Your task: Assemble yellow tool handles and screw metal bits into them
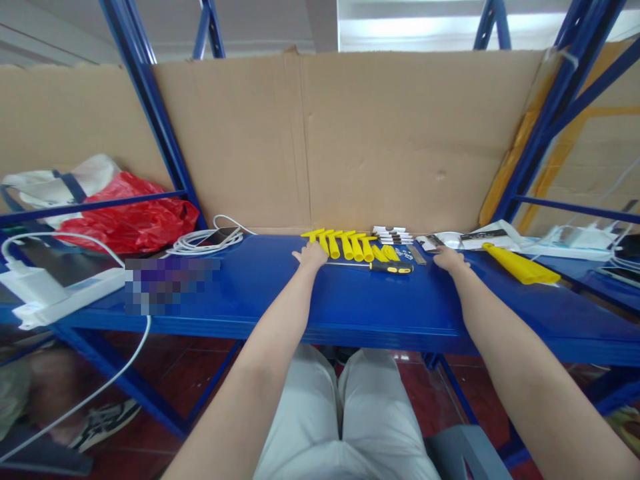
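My left hand [311,255] rests at the left end of a row of several yellow T-shaped plastic handles [349,245]; its fingers are apart, and the hand partly covers the leftmost handles. A screwdriver [391,267] with a black and yellow grip lies in front of the row. My right hand [451,260] lies farther right, fingers apart, its tips at a dark flat piece [434,243] that I cannot make out. Between the hands are small yellow pieces [386,253], small screw-like parts [409,254], a grey metal strip [417,255] and a stack of black-and-white packets [393,235].
A larger yellow tapered piece [523,265] lies right on the blue table [260,293]. Power strips stand at the left [75,297] and right [570,248]. A coiled white cable [205,241] and red bag [133,213] are left. Cardboard [380,133] walls the back.
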`<state>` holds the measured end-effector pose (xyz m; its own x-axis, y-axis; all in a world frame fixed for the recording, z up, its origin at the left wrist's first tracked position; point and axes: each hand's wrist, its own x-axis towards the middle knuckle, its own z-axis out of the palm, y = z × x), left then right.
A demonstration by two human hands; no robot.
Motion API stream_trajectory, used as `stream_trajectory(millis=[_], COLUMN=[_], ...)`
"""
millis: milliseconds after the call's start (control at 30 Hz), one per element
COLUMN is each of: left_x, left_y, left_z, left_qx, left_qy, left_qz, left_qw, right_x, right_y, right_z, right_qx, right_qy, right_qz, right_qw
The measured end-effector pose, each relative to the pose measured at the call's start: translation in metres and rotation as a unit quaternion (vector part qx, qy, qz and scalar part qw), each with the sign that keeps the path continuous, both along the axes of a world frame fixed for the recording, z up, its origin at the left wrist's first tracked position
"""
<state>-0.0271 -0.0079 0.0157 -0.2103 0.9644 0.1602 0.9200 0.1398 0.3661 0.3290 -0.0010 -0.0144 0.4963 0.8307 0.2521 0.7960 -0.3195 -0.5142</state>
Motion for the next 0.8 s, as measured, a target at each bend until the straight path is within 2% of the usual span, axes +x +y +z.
stream_trajectory(millis=[100,233,367,500,567,667,800], left_x=[0.000,0.001,0.002,0.005,0.008,0.013,0.021], left_y=[0.000,0.000,-0.002,-0.005,-0.007,-0.010,-0.013], left_z=[0.000,-0.001,-0.001,0.002,0.004,0.004,0.003], left_qx=[0.002,0.011,0.019,0.045,0.070,0.103,0.122], left_qy=[0.000,-0.001,0.000,-0.003,-0.003,-0.005,-0.009], left_qz=[-0.002,-0.002,0.000,-0.008,-0.019,-0.043,-0.075], left_qw=[1.000,1.000,1.000,0.999,0.997,0.994,0.990], right_x=[-0.004,-0.011,-0.014,-0.012,-0.009,0.000,0.016], right_y=[-0.002,-0.006,-0.011,-0.025,-0.034,-0.048,-0.062], right_z=[0.001,0.005,0.011,0.019,0.021,0.022,0.026], right_qx=[-0.062,-0.058,-0.046,0.001,0.019,0.019,-0.025], right_qy=[0.022,0.025,0.045,0.050,0.019,-0.015,-0.041], right_qz=[-0.012,0.006,-0.008,-0.092,-0.142,-0.208,-0.241], right_qw=[0.998,0.998,0.998,0.994,0.989,0.978,0.969])
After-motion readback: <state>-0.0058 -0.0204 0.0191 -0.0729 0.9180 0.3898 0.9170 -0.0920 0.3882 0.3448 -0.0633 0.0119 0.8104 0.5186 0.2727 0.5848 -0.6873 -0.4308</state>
